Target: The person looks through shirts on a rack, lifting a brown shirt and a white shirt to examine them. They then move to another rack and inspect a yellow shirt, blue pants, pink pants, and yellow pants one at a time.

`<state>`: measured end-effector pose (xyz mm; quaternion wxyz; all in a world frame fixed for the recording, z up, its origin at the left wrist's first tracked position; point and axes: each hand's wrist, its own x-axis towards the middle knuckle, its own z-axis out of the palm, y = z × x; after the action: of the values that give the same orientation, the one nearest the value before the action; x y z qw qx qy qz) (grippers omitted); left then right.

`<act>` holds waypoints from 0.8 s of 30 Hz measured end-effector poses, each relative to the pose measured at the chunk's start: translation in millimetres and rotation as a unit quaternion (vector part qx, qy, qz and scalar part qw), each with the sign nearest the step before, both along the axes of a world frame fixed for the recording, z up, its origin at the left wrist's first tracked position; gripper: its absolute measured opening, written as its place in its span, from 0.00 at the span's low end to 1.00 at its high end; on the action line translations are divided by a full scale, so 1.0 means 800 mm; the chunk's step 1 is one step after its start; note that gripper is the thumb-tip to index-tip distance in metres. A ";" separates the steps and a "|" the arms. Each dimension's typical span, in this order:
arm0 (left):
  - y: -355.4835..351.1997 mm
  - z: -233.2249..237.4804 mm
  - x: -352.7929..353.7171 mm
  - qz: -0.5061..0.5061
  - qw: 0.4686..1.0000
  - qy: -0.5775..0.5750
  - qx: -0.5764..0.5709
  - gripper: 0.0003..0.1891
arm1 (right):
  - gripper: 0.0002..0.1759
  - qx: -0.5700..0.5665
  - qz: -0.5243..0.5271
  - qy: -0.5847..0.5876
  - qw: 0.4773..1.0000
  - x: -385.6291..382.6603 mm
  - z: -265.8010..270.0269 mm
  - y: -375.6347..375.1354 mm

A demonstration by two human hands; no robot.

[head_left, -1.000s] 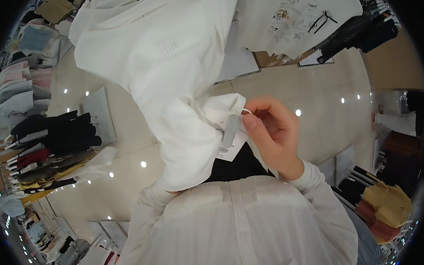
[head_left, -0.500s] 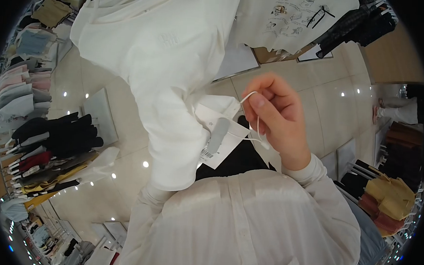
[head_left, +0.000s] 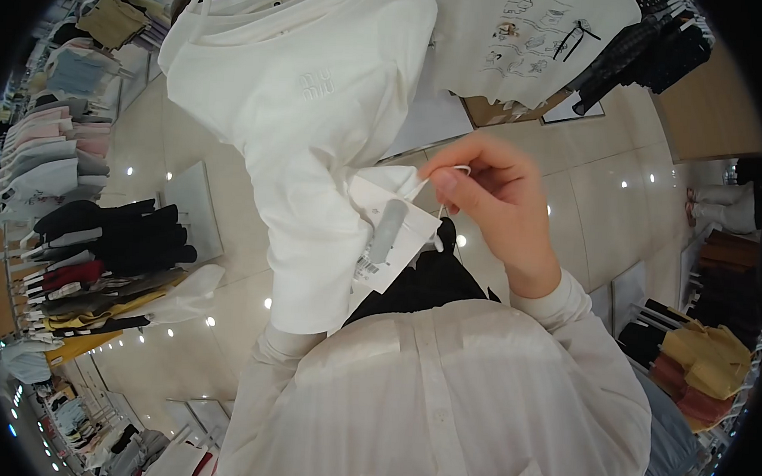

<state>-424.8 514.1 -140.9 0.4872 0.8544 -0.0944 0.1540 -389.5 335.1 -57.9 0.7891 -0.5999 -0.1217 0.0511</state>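
A white T-shirt (head_left: pixel 308 148) with raised lettering on its chest hangs in front of me. My right hand (head_left: pixel 503 214) is closed in a pinch on a thin white tag string (head_left: pixel 462 167), with a narrow white strip leading from the fingertips to the shirt. Below lies a white price tag (head_left: pixel 391 243) with a grey patch and a barcode, resting against the shirt. My left sleeve (head_left: pixel 282 349) runs under the lower part of the shirt. The fabric hides my left hand, so its fingers cannot be seen.
Behind the T-shirt hangs a white printed top (head_left: pixel 529 47) with a black bow. Black garments (head_left: pixel 114 237) hang on a rack at left. At right are folded yellow clothes (head_left: pixel 706 358). A person's legs (head_left: pixel 727 204) show at far right on the tiled floor.
My right hand has shifted slightly left and tightened its pinch; the hanging string loop looks smaller. The tag has tilted a little. The view has shifted, and the shirt's lettering shows more clearly.
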 end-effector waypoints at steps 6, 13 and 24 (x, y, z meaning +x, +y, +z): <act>-0.001 0.011 -0.007 0.004 1.000 -0.013 0.010 0.20 | 0.09 -0.031 -0.057 -0.027 0.998 -0.009 0.010 -0.005; -0.005 0.021 -0.010 -0.001 0.999 -0.029 0.018 0.20 | 0.13 0.029 -0.031 -0.030 0.999 -0.020 0.009 -0.006; -0.015 0.035 -0.004 -0.011 0.998 -0.055 0.023 0.19 | 0.17 0.061 -0.010 -0.045 0.997 -0.030 0.015 -0.004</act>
<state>-428.1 502.1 -112.9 0.4635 0.8543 -0.1338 0.1938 -413.4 331.5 -46.0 0.8184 -0.5535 -0.1539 0.0089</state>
